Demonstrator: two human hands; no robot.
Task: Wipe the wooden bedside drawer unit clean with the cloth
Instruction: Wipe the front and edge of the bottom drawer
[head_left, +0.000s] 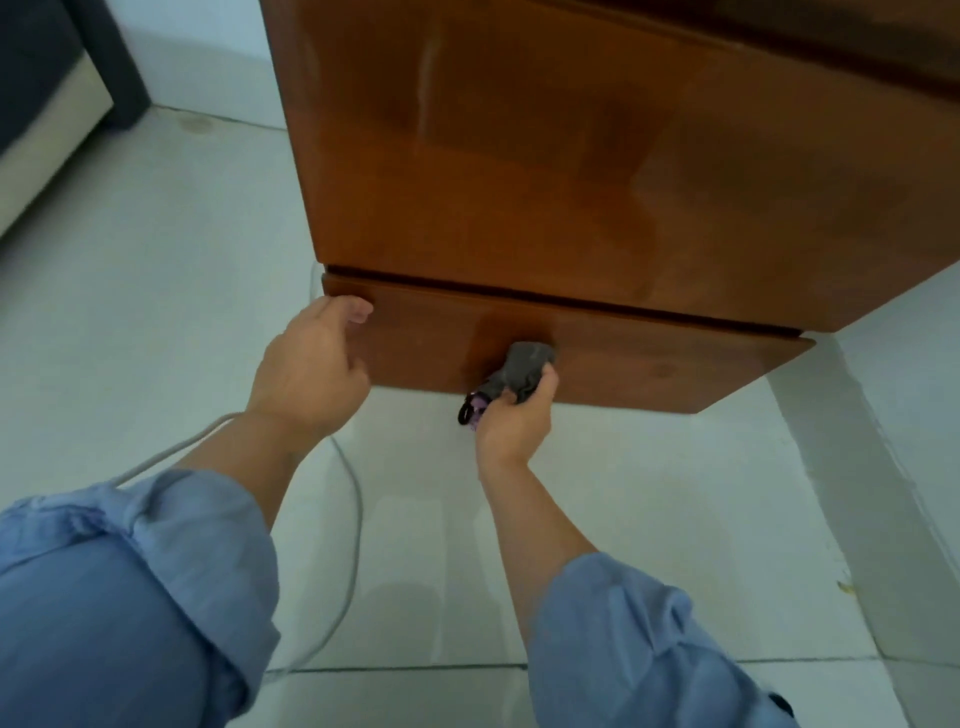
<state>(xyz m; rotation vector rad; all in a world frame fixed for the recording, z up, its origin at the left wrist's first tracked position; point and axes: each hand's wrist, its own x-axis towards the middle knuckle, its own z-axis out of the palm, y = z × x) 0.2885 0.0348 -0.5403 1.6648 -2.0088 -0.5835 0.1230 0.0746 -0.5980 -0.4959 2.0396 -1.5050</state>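
The brown wooden drawer unit (545, 156) fills the upper middle of the head view, seen from above. Its bottom drawer (649, 364) sticks out a little below a dark gap. My right hand (514, 421) grips a bunched grey cloth (527, 366) with a purple and black edge and presses it against the middle of the drawer front. My left hand (306, 369) holds the drawer's left end, thumb on its top corner and fingers curled under. Both forearms wear rolled blue sleeves.
A grey cable (343, 519) curves over the pale tiled floor (156, 312) beneath my left arm and runs up behind the unit. A dark and cream piece of furniture (47, 104) stands at the far left. A white wall (909, 364) borders the unit's right side.
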